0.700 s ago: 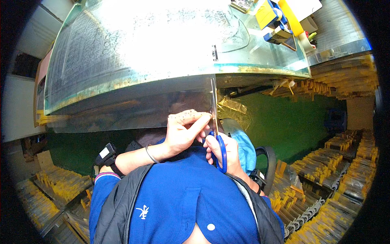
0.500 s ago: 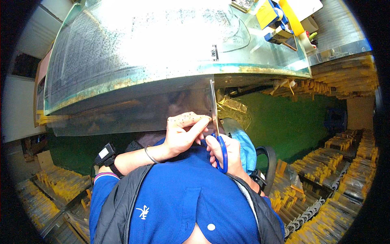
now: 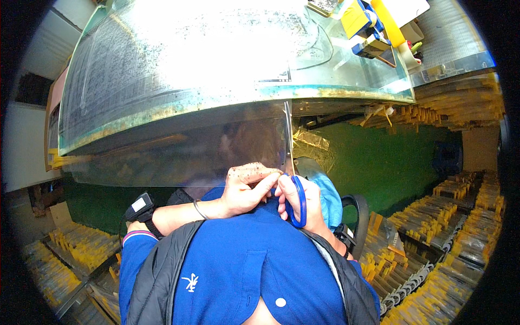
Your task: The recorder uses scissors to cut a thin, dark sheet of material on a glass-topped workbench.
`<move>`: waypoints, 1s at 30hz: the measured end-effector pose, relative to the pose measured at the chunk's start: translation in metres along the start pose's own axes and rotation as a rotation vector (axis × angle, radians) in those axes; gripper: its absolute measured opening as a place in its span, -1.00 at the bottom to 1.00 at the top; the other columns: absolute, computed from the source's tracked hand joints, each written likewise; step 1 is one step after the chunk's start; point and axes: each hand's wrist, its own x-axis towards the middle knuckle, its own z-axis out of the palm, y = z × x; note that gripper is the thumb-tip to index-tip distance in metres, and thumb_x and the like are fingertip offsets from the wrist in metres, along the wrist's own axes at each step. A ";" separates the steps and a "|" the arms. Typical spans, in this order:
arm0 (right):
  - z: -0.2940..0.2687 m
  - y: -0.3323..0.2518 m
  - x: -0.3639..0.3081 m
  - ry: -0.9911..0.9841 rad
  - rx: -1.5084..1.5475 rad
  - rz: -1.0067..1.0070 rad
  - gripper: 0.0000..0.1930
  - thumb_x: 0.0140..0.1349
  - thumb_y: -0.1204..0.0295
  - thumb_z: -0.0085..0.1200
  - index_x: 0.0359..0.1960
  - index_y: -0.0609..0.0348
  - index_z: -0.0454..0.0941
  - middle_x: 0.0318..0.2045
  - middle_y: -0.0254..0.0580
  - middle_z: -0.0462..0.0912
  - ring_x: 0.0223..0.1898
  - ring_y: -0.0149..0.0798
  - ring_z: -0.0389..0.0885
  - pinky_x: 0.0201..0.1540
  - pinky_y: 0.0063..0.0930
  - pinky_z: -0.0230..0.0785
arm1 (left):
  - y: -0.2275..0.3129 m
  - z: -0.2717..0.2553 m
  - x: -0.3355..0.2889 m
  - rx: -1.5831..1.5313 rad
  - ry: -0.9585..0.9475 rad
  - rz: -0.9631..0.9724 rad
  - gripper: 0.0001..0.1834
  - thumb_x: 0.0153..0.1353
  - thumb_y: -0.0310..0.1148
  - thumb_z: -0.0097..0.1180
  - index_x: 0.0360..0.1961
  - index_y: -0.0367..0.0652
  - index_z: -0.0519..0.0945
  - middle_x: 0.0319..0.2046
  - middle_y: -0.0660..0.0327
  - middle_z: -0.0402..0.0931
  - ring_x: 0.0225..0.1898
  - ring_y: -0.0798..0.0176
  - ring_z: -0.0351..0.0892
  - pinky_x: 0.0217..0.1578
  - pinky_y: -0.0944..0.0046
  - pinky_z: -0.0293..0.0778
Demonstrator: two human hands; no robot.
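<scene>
Blue are the finger rings of the scissors (image 3: 304, 206), which in the head view are held in the right hand (image 3: 313, 199). The rings are gripped closely by its thumb and fingers, and the metal blades are pointed away from the body, toward the table (image 3: 162, 110). Only a narrow gap is seen between the blades; whether the film lies in it cannot be told.

By the left hand (image 3: 242, 188), the dark transparent film (image 3: 179, 154) is pinched near its lower right corner, with the thumb and the forefinger brought together. Its fingertips are placed just beside the right hand; whether the two hands are touching cannot be told. Small dark spots are seen over the back of the left hand.

The film is located in front of the body, below the near edge of the glass-topped table, and its right edge is followed by the blades. A strong white glare is spread on the glass. At the far right corner of the table, a yellow and blue object (image 3: 357, 19) is placed. Below, a green floor (image 3: 379, 162) is seen, and at the lower right many yellow-tabbed folders (image 3: 428, 214) are packed in rows.
</scene>
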 end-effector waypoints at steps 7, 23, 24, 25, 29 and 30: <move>0.002 -0.006 -0.001 -0.025 0.089 -0.031 -0.68 0.18 0.18 0.01 -0.50 0.23 0.47 -0.69 -0.36 0.41 -0.73 -0.56 0.36 -0.72 -0.71 0.20 | -0.006 -0.002 0.000 0.123 0.007 0.146 -0.89 0.08 -0.48 0.10 -0.36 -0.25 0.61 -0.59 0.21 0.52 -0.61 0.42 0.46 -0.63 0.43 0.37; -0.014 0.005 0.005 0.024 -0.127 -0.056 -0.74 0.12 0.23 0.09 -0.51 0.17 0.45 -0.69 -0.40 0.44 -0.70 -0.58 0.38 -0.66 -0.69 0.25 | 0.020 -0.019 0.029 -0.239 0.070 -0.187 -0.81 0.14 -0.38 0.06 -0.32 -0.30 0.57 -0.58 0.19 0.51 -0.66 0.46 0.44 -0.68 0.49 0.39; -0.022 0.013 0.009 0.013 -0.227 -0.076 -0.74 0.11 0.23 0.11 -0.52 0.16 0.45 -0.71 -0.44 0.42 -0.70 -0.59 0.35 -0.67 -0.68 0.22 | 0.021 -0.022 0.032 -0.291 0.092 -0.213 -0.80 0.13 -0.37 0.07 -0.34 -0.33 0.57 -0.58 0.19 0.51 -0.66 0.44 0.45 -0.69 0.48 0.38; -0.031 0.019 0.012 -0.052 -0.287 -0.018 -0.74 0.10 0.22 0.11 -0.53 0.15 0.45 -0.71 -0.45 0.41 -0.71 -0.60 0.34 -0.67 -0.68 0.20 | 0.026 -0.024 0.034 -0.345 0.120 -0.267 -0.78 0.13 -0.36 0.07 -0.34 -0.33 0.56 -0.59 0.19 0.50 -0.67 0.43 0.44 -0.69 0.48 0.37; -0.042 0.025 0.015 -0.231 -0.414 0.038 -0.73 0.10 0.20 0.12 -0.53 0.14 0.46 -0.72 -0.47 0.40 -0.70 -0.61 0.32 -0.67 -0.69 0.16 | 0.021 -0.033 0.035 -0.574 0.241 -0.307 -0.76 0.11 -0.29 0.10 -0.34 -0.28 0.56 -0.63 0.24 0.47 -0.74 0.44 0.38 -0.76 0.50 0.25; -0.042 0.024 0.017 -0.263 -0.433 0.011 -0.73 0.10 0.20 0.12 -0.53 0.14 0.46 -0.72 -0.47 0.40 -0.70 -0.61 0.32 -0.66 -0.69 0.16 | 0.022 -0.034 0.036 -0.552 0.245 -0.328 -0.77 0.11 -0.29 0.10 -0.36 -0.28 0.56 -0.63 0.25 0.47 -0.74 0.45 0.37 -0.76 0.50 0.23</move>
